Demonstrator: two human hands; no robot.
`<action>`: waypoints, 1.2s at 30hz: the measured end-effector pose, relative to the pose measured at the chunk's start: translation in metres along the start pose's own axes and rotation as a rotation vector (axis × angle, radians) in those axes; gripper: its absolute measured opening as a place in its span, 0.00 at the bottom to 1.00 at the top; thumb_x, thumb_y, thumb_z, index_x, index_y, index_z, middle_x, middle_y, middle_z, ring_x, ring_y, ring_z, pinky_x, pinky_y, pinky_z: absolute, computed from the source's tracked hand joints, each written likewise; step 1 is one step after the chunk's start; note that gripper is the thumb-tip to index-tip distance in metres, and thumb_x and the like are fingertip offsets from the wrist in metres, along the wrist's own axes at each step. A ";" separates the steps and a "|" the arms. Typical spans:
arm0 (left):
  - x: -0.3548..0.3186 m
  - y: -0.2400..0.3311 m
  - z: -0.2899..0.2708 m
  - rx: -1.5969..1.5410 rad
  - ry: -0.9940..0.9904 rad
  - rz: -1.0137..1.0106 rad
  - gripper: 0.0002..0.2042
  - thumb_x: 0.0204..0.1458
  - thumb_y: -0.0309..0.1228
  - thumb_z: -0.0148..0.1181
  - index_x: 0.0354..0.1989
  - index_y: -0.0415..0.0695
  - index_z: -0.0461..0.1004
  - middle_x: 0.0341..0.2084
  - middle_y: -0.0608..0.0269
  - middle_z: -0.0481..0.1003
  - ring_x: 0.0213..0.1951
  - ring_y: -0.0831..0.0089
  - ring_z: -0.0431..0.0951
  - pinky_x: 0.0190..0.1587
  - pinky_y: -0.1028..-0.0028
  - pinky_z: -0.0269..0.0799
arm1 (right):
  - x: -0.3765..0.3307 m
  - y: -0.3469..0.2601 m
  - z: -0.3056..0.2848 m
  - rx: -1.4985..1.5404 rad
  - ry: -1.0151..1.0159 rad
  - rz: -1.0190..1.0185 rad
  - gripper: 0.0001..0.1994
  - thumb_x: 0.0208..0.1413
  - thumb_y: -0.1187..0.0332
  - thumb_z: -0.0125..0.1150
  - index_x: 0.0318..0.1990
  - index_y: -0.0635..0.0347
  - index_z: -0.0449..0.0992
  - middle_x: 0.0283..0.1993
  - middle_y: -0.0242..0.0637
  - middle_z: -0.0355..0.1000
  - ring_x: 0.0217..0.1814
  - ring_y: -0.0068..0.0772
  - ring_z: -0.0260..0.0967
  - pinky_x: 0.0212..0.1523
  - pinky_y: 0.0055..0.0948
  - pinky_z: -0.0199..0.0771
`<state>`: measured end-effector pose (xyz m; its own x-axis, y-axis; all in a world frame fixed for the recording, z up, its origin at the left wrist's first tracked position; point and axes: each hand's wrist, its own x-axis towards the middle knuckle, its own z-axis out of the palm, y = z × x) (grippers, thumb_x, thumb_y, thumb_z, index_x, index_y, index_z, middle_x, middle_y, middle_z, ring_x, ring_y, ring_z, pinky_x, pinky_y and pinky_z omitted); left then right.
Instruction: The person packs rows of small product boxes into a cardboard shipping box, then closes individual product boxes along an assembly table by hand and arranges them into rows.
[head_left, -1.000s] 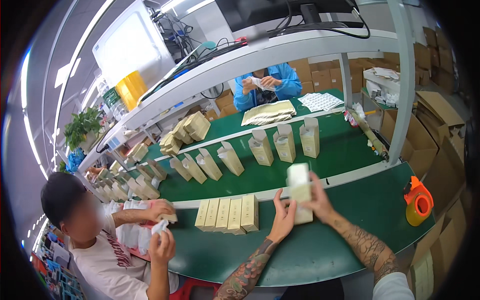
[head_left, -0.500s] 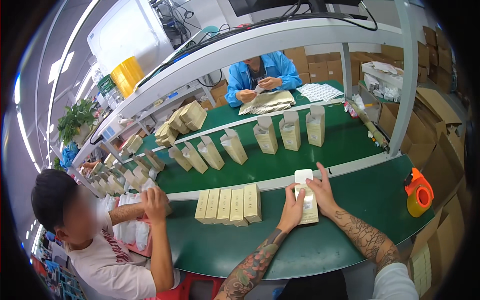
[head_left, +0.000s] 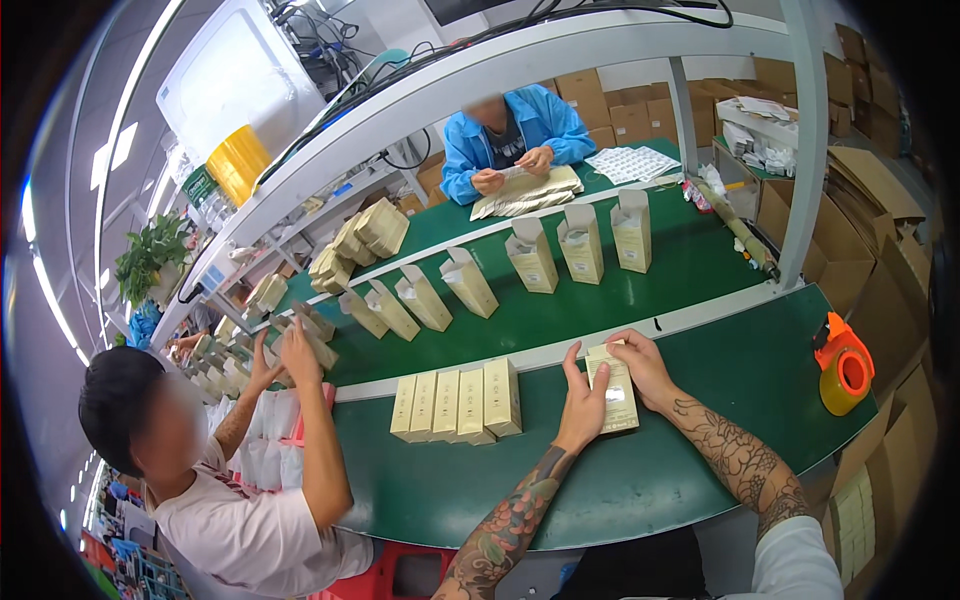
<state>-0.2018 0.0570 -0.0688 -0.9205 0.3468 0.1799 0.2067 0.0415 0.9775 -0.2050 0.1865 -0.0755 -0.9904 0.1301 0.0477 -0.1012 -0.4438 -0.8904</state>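
Though near left hand (head_left: pixel 582 408) — boxes (head_left: pixel 471 400) apart

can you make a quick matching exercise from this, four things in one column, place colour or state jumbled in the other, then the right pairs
1. tape dispenser
2. closed cartons
3. white patterned sheet
4. wearer's left hand

A. beside the person in the blue jacket
B. gripping a carton with the right hand
C. orange, at the right end of the near table
D. side by side, left of the wearer's hands

Pairs: 1-C, 2-D, 3-A, 4-B
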 end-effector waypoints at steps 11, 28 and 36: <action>0.007 0.041 -0.059 0.636 0.148 0.099 0.19 0.51 0.35 0.56 0.51 0.48 0.63 0.38 0.53 0.70 0.35 0.62 0.72 0.35 0.71 0.67 | 0.051 -0.010 -0.035 -0.730 0.323 -0.648 0.14 0.47 0.68 0.62 0.41 0.61 0.71 0.43 0.37 0.67 0.45 0.36 0.63 0.41 0.30 0.65; 0.010 0.025 -0.094 1.140 0.192 0.154 0.23 0.41 0.34 0.62 0.49 0.49 0.69 0.52 0.52 0.61 0.54 0.54 0.59 0.55 0.59 0.53 | 0.144 -0.033 -0.107 -0.485 0.395 -0.546 0.39 0.48 0.73 0.61 0.64 0.60 0.43 0.51 0.47 0.61 0.48 0.33 0.65 0.49 0.29 0.66; -0.007 0.034 -0.052 0.642 0.296 0.452 0.25 0.49 0.32 0.57 0.56 0.41 0.59 0.53 0.49 0.58 0.54 0.57 0.61 0.55 0.64 0.57 | 0.029 -0.018 -0.023 -0.024 0.212 -0.339 0.41 0.47 0.77 0.57 0.65 0.51 0.37 0.50 0.41 0.62 0.49 0.33 0.65 0.50 0.31 0.67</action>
<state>-0.2058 0.0074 -0.0309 -0.7343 0.2015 0.6483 0.6426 0.5141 0.5681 -0.2294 0.2184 -0.0683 -0.8596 0.4468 0.2479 -0.4137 -0.3239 -0.8508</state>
